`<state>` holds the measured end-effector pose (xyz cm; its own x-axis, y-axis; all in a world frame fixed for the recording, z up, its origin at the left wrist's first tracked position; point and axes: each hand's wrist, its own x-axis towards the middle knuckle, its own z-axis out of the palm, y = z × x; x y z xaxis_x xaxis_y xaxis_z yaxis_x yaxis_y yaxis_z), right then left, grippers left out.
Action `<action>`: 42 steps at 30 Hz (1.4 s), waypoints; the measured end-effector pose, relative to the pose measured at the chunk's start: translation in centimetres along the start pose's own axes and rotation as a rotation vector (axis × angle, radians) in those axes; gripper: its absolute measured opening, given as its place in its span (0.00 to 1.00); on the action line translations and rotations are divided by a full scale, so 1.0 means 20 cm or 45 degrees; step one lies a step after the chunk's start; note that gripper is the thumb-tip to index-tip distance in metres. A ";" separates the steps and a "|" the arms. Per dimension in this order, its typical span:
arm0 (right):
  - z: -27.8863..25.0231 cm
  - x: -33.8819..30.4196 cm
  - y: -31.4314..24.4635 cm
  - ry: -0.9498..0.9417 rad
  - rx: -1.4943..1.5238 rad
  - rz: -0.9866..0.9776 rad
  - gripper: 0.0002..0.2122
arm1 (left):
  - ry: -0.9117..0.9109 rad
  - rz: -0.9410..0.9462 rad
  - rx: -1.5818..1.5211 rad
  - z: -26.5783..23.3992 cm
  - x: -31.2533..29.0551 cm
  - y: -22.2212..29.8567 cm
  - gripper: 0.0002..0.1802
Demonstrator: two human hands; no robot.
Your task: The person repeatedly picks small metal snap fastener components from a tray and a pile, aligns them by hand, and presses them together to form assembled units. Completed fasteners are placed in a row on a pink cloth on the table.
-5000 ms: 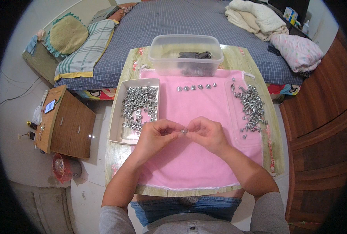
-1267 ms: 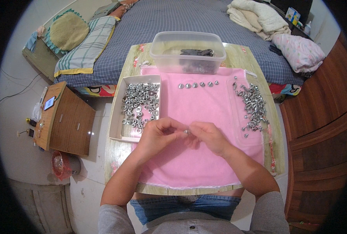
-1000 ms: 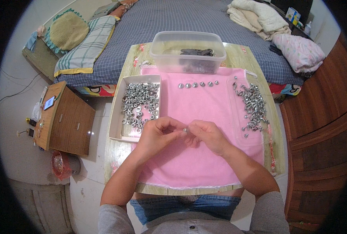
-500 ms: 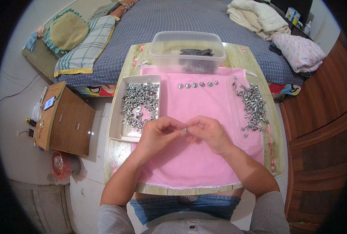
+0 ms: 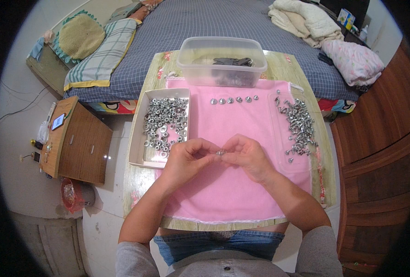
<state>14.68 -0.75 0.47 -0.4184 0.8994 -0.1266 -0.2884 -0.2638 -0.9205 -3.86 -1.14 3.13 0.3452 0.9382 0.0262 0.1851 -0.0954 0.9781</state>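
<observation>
Over the pink cloth (image 5: 223, 198), my left hand (image 5: 186, 158) and my right hand (image 5: 248, 158) meet fingertip to fingertip. Both pinch a small silver metal fastener (image 5: 220, 153); the fingers cover most of it, so nut and screw cannot be told apart there. To the left is a white box (image 5: 135, 134) holding many loose metal nuts (image 5: 163, 113). At the right, a heap of small screws (image 5: 299, 122) lies on a clear shallow tray (image 5: 281, 159). Beyond my hands, several fasteners (image 5: 230, 100) stand in a row on the cloth.
A clear plastic tub (image 5: 221, 44) with dark pieces inside stands at the table's far edge. Behind it is a bed (image 5: 205, 23) with a checked cover. A wooden cabinet (image 5: 85, 147) and a bin (image 5: 78, 196) are on the left, a brown wooden door (image 5: 380, 161) on the right.
My right fingers have shifted slightly around the small fastener, with the thumb now lying along it. More of its metal shows between the fingertips. The boxes and the row have not moved.
</observation>
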 end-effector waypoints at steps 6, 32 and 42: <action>0.03 -0.01 -0.02 0.043 -0.071 -0.089 0.09 | -0.003 0.006 0.004 0.00 0.00 0.00 0.07; 0.04 -0.02 -0.01 0.080 -0.113 -0.160 0.08 | 0.002 -0.013 -0.026 0.00 0.00 -0.01 0.07; 0.04 -0.02 -0.02 0.067 -0.124 -0.173 0.08 | 0.018 -0.035 -0.057 0.00 0.00 0.00 0.08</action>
<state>14.26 -1.26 1.14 -0.3347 0.9422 -0.0158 -0.2535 -0.1062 -0.9615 -3.89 -1.18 3.16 0.3271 0.9450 0.0018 0.1527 -0.0547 0.9868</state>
